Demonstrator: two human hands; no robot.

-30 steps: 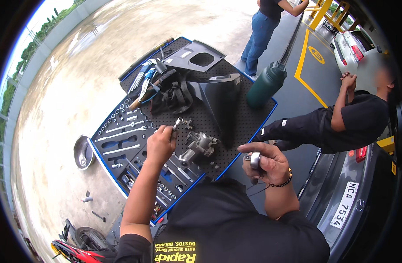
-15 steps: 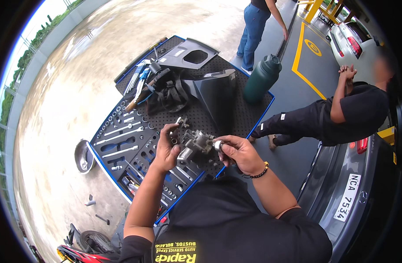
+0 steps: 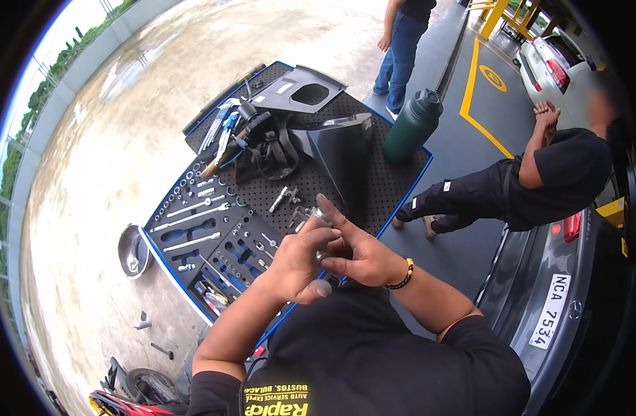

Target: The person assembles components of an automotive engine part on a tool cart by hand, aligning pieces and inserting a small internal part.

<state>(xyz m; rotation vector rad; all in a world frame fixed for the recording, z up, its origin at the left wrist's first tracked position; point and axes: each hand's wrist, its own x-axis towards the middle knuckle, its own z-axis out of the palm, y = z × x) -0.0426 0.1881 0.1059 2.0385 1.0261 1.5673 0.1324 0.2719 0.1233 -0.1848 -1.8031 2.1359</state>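
My left hand (image 3: 300,260) and my right hand (image 3: 359,256) are together over the near part of the tool cart, fingers curled in and touching. Between them shows a sliver of a small round metal part (image 3: 323,255), pinched by my right fingers. What the left fingers grip is hidden. Just beyond my fingers is a grey cast-metal body (image 3: 302,218) resembling a carburetor, largely covered by the hands; whether it rests on the cart I cannot tell. A small metal fitting with a stem (image 3: 283,199) lies on the perforated top, left of it.
Wrenches and sockets fill the foam tool tray (image 3: 193,236) at left. Beyond lie hex keys (image 3: 221,125), a black strap bundle (image 3: 273,152) and dark plastic panels (image 3: 342,152). A green bottle (image 3: 413,125) stands at the right edge. Two people stand nearby; a dark car (image 3: 539,298) is right.
My hands have come together, the left moving right and nearer me. They now cover most of the cast-metal body and the round part. The small fitting is more exposed.
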